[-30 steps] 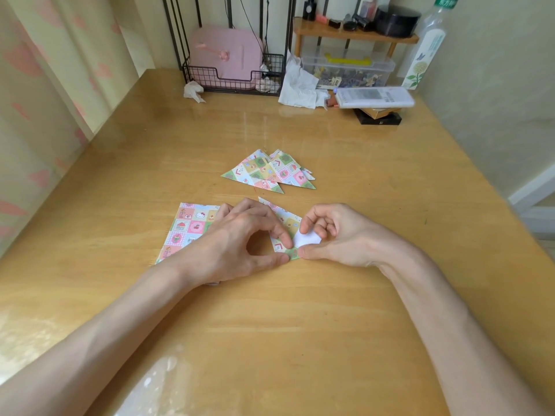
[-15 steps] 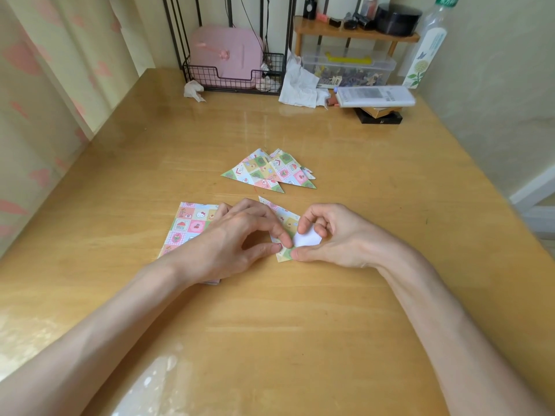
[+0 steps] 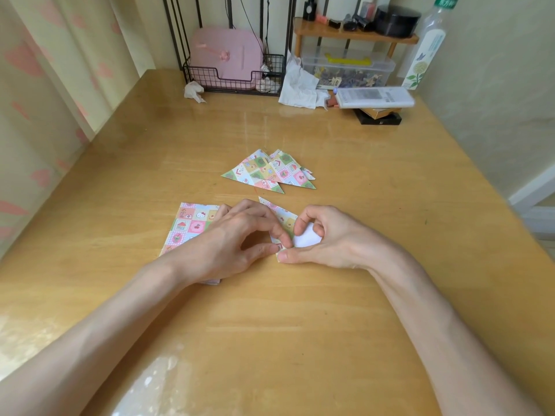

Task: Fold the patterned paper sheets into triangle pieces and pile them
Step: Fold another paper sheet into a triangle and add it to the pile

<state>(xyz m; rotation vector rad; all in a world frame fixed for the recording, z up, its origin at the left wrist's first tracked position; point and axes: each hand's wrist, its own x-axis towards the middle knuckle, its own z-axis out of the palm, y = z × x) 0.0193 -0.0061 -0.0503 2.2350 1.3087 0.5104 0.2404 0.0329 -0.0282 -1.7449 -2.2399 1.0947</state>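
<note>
Near the glossy wooden table's [image 3: 300,331] centre, left hand [image 3: 237,235] and right hand [image 3: 327,240] pinch a half-folded patterned paper sheet [image 3: 283,216], white underside up; flat triangle pieces [image 3: 265,174] piled just behind it

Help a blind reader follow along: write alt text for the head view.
A left hand and right hand pinch a patterned paper piece, folding it on a wooden table. Folded triangles lie beyond; flat sheets sit partly under the left hand.
</note>
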